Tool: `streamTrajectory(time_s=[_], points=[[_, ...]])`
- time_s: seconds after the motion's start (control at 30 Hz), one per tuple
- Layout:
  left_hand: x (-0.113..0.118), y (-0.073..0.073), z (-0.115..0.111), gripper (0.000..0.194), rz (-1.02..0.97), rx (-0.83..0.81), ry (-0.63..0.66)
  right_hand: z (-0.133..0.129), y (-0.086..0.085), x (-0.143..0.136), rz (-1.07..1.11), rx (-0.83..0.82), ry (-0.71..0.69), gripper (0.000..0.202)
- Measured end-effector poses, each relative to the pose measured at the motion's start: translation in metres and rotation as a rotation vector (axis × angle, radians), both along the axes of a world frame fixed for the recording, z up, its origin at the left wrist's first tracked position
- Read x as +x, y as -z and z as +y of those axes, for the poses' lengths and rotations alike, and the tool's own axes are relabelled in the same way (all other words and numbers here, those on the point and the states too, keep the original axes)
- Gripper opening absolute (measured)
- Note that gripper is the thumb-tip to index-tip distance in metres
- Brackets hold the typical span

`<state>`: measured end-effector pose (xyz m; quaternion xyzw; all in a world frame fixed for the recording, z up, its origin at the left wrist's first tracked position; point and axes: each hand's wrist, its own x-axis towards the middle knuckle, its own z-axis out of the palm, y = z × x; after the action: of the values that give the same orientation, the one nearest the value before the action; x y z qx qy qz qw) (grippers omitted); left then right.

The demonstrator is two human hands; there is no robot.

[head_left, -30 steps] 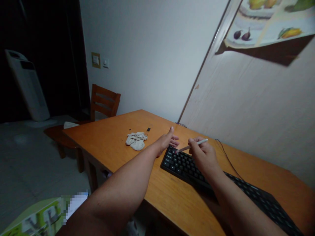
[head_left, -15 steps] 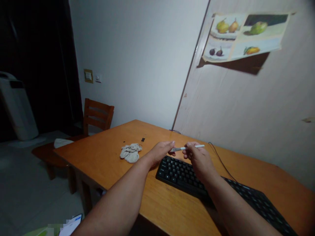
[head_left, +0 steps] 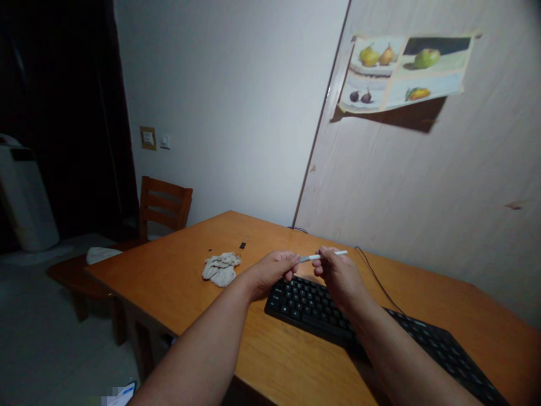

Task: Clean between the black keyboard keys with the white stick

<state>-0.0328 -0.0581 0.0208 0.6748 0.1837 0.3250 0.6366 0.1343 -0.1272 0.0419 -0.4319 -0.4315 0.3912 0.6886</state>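
Observation:
A slim paintbrush (head_left: 313, 257) with a white handle and a greyish head lies level above the keyboard. My right hand (head_left: 336, 270) is closed around its handle, whose end sticks out to the right. The thumb and fingers of my left hand (head_left: 276, 267) pinch the head of the brush, hiding its tip. Below both hands a black keyboard (head_left: 310, 307) rests on the wooden table. My right wrist and forearm cover part of its keys.
A crumpled grey cloth (head_left: 221, 269) lies left of my left hand, near a small black piece (head_left: 242, 245). A black cable (head_left: 378, 279) runs behind the keyboard. The table (head_left: 169, 270) meets the wall at the back; a wooden chair (head_left: 164, 203) stands at its left.
The fingers of my left hand have closed over the brush head, which showed more before. My right hand still holds the handle. The camera view has shifted slightly.

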Motion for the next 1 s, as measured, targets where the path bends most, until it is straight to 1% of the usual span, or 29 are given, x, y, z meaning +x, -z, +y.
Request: streamTrajectory(time_s=[0.07,0.17,0.27,0.33,0.37,0.4,0.5,0.6,0.73,0.83,0.9,1.0], points=[[-0.002,0.001,0.002,0.045,-0.009,-0.017,-0.003,0.002,-0.002,0.006,0.054,0.000,0.035,0.023],[-0.003,0.003,0.010,0.042,-0.068,0.000,-0.061,0.006,-0.004,0.021,0.158,0.029,0.118,0.019],[-0.003,0.007,0.018,0.037,-0.105,0.003,-0.093,0.008,-0.004,0.036,0.202,0.038,0.125,0.018],[-0.002,0.007,0.019,0.029,-0.138,0.000,-0.103,0.007,-0.003,0.040,0.209,0.032,0.119,0.018],[-0.001,0.007,0.019,0.027,-0.154,-0.002,-0.114,0.007,-0.003,0.040,0.209,0.029,0.115,0.018],[-0.001,0.007,0.018,0.028,-0.163,-0.008,-0.125,0.006,-0.002,0.040,0.208,0.028,0.109,0.018],[0.001,0.004,0.012,0.046,-0.130,-0.049,-0.137,0.004,0.001,0.034,0.197,0.019,0.085,0.019],[0.003,0.003,0.008,0.047,-0.089,-0.068,-0.087,0.003,0.004,0.025,0.170,0.009,0.049,0.020],[0.004,0.005,0.005,0.055,-0.060,-0.118,0.010,0.003,0.007,0.013,0.139,0.006,0.005,0.021],[0.003,0.006,0.004,0.049,-0.026,-0.085,0.044,0.002,0.009,0.009,0.123,-0.010,-0.009,0.022],[0.002,0.006,0.003,0.044,-0.010,-0.067,0.037,0.002,0.010,0.009,0.114,-0.019,-0.020,0.022],[0.001,0.005,0.002,0.041,0.006,-0.051,0.035,0.004,0.011,0.010,0.108,-0.021,-0.020,0.023]])
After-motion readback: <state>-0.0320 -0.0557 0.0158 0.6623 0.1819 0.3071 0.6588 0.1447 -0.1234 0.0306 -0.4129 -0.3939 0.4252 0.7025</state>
